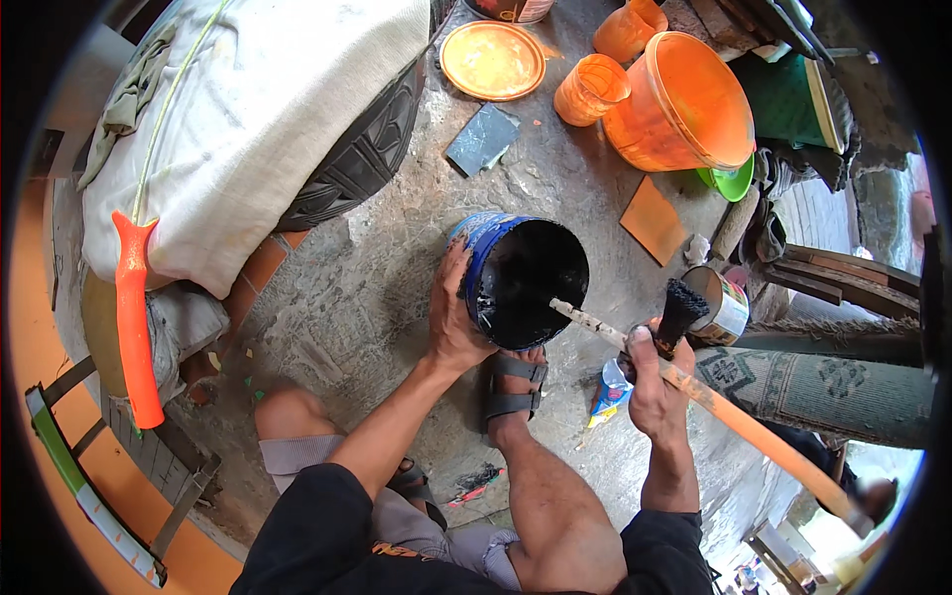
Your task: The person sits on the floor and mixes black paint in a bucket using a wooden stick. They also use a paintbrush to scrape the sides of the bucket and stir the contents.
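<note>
My left hand [453,322] grips the side of a blue paint can [483,233], tilted so that its dark mouth shows. Black paint coats the inside of the can. In my right hand [654,392] is a long wooden stick [734,421], its pale, stained tip reaching over the can's mouth. The same hand also holds a paintbrush [682,305] with black-coated bristles pointing up; its handle is mostly hidden by my fingers. Whether the stick's tip touches the paint I cannot tell.
An orange-painted curved piece [137,317] hangs from a cord at left, by a cloth-covered tire [362,149]. Farther back stand an orange bucket [645,119], orange cups [592,89] and an orange-smeared lid [493,59]. Right lie a tin [727,312] and a rolled mat [823,392].
</note>
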